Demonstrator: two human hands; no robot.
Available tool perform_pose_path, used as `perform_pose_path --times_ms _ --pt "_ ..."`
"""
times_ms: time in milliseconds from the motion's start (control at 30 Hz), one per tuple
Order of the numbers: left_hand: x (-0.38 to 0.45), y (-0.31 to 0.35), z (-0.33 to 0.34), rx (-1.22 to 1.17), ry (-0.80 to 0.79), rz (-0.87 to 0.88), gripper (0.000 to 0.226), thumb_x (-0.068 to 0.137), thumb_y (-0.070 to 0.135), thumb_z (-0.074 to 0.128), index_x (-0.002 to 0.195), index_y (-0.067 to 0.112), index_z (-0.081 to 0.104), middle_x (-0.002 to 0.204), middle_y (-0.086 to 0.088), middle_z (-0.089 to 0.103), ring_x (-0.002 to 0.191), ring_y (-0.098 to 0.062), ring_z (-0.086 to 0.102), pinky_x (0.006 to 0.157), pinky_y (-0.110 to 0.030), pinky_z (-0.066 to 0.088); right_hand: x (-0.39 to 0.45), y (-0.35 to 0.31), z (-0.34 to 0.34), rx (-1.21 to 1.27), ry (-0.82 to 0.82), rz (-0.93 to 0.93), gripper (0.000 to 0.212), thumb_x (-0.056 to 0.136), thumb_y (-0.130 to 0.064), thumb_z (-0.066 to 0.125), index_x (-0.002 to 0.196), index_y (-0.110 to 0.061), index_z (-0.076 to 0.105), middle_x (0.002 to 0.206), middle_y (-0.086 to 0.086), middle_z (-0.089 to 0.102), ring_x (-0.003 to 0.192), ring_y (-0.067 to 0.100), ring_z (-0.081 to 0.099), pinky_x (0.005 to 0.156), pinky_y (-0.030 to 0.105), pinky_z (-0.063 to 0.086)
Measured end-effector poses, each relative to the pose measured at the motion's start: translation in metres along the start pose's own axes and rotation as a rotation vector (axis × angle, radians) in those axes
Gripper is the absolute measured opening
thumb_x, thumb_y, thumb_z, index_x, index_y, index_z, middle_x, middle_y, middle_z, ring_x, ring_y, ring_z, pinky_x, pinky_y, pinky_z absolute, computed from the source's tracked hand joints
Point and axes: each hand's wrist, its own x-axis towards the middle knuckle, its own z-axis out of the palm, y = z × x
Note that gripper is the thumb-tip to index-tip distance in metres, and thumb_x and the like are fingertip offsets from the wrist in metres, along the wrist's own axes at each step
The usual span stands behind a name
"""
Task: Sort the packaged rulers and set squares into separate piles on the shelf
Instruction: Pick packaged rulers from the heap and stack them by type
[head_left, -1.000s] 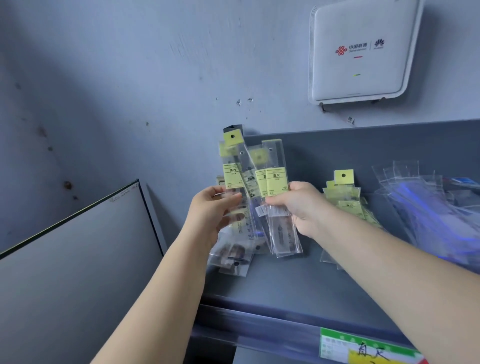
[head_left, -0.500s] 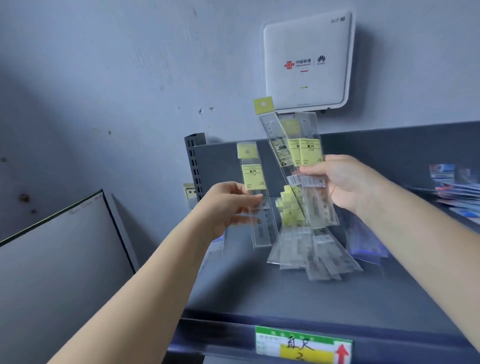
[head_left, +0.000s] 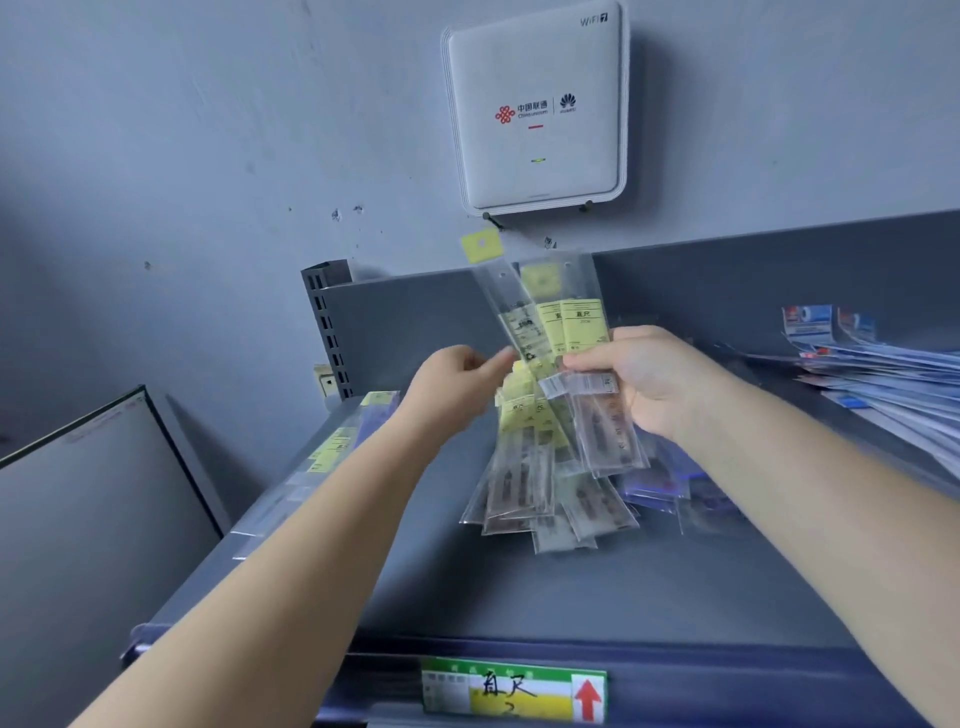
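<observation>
right hand (head_left: 649, 382) clamps ruler packs (head_left: 566, 358), long axis upright | left hand (head_left: 457, 387) fingertips apparently pinching one

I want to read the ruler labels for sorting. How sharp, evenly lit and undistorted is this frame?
Head view: the fanned ruler packets in the right hand are motion-smeared and their print unreadable; the left hand is soft too; light is dim and bluish; the wide lens bends the shelf edges.
</observation>
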Motion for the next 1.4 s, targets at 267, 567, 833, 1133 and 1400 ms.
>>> perform_pose_path --times_ms 267,567,833,1133,1400 --pt "0.009 0.0 -0.001 -0.516 0.082 -0.041 0.003 0.083 0.004 0.064 0.083 0.006 0.061 0.069 -0.006 0.064 0.053 -0.015 0.058 0.044 -0.021 0.044 0.003 0.008 0.003 -0.092 -0.04 -0.054 0.031 0.082 0.009 0.06 0.111 0.0 0.059 0.09 0.011 0.071 0.081 0.02 0.069 0.08 0.036 0.056" --pt "0.015 -0.002 -0.007 -0.179 0.215 0.164 0.048 0.079 0.003 0.062 0.126 0.013 0.057 0.054 -0.003 0.049 0.034 -0.009 0.037 0.041 -0.017 0.034 0.006 0.003 -0.003 0.045 -0.012 -0.038 0.029 0.083 0.009 0.058 0.111 0.002 0.059 0.082 0.012 0.066 0.059 0.016 0.065 0.047 0.023 0.055" --pt "0.017 -0.01 0.02 -0.065 0.024 0.131 0.043 0.081 0.013 0.071 0.12 0.008 0.056 0.057 0.0 0.054 0.031 -0.004 0.043 0.037 -0.018 0.036 0.01 0.004 -0.006 0.015 0.021 -0.018 0.03 0.083 0.009 0.058 0.111 -0.001 0.061 0.088 0.012 0.068 0.066 0.019 0.066 0.049 0.023 0.056" --pt "0.02 -0.037 0.007 0.569 -0.073 -0.123 0.049 0.077 0.058 0.062 0.068 0.011 0.05 0.064 -0.001 0.05 0.058 -0.019 0.047 0.056 -0.024 0.036 0.009 0.004 -0.007 -0.009 0.003 0.018 0.027 0.084 0.008 0.057 0.109 -0.001 0.06 0.087 0.014 0.066 0.065 0.021 0.065 0.049 0.025 0.056" --pt "0.011 -0.027 0.014 0.511 -0.074 -0.087 0.053 0.08 0.044 0.062 0.05 0.01 0.036 0.045 -0.004 0.042 0.042 -0.019 0.041 0.055 -0.025 0.036 0.008 0.007 -0.004 -0.089 -0.047 0.045 0.016 0.085 0.007 0.057 0.09 -0.007 0.063 0.086 0.011 0.068 0.068 0.021 0.066 0.055 0.03 0.057"
